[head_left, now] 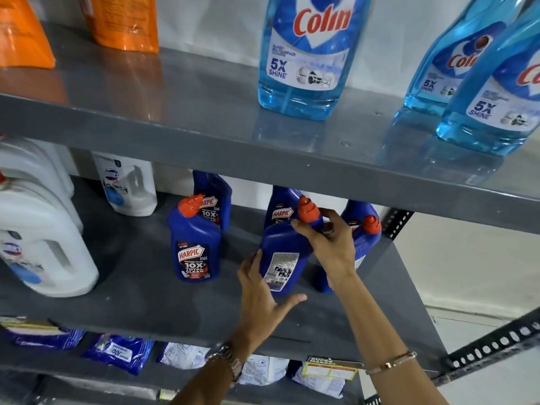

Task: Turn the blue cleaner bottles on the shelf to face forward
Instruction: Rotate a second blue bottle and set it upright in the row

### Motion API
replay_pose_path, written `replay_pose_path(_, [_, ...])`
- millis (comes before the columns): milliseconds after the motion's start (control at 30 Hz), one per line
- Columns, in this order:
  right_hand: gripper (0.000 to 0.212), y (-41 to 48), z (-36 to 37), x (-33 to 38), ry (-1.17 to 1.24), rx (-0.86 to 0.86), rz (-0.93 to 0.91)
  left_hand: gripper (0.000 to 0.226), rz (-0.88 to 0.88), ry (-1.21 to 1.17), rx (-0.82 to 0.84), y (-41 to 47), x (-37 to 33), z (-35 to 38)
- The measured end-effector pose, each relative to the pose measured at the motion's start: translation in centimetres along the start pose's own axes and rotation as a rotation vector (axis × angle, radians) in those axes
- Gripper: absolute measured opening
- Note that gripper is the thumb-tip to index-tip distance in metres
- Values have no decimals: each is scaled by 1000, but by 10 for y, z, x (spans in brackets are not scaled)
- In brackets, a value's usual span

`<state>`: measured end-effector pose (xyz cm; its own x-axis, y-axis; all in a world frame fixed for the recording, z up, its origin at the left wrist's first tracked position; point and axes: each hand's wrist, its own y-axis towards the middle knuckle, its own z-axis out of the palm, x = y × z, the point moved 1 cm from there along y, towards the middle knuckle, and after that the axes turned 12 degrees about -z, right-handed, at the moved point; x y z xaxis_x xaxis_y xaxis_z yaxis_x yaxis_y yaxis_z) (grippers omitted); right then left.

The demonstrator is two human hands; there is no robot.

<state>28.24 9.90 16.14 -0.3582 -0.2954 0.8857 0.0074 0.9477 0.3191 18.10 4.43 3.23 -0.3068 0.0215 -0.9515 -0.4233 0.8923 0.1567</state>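
Several dark blue Harpic bottles with orange caps stand on the middle grey shelf [146,302]. The front-centre bottle [285,252] shows its white back label toward me. My right hand [330,247] grips its neck just below the cap. My left hand [260,293] cups its lower left side, fingers spread under the base. The front-left bottle [194,247] shows its Harpic front label. Two bottles stand behind, a back-left bottle [214,200] and a back-centre bottle [280,209], both with labels forward. A right bottle [366,238] stands partly hidden behind my right hand.
Light blue Colin bottles [306,54] stand on the upper shelf [204,135], with orange pouches [122,21] at its left. White Domex jugs [43,244] fill the middle shelf's left. Blue and white packets [119,350] lie on the lower shelf. A perforated steel upright [496,343] is at the right.
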Motion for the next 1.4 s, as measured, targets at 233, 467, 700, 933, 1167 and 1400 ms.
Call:
replay_pose_path(233, [34,-16,6,10,-113,-55,3,103,-49,53,26,17,-31,16])
replay_pose_path(467, [39,2,-15,5,-91,282,-113,71,45,-60,86,32,-31,3])
replay_pose_path(700, [45,23,-19,5,50,520,-216,53,21,-165,439,55,-37,-26])
replay_pose_path(933, [56,16,0,-5,-139,238,-279,54,-85,-173,518,67,-30,-30])
replay_pose_path(1167, [48,3,17,-16,-244,271,-258,53,-164,-168,552,66,-2,-30])
replay_pose_path(1400, [58,3,23,-25,-280,281,-224,54,-158,-114,539,67,-3,-30])
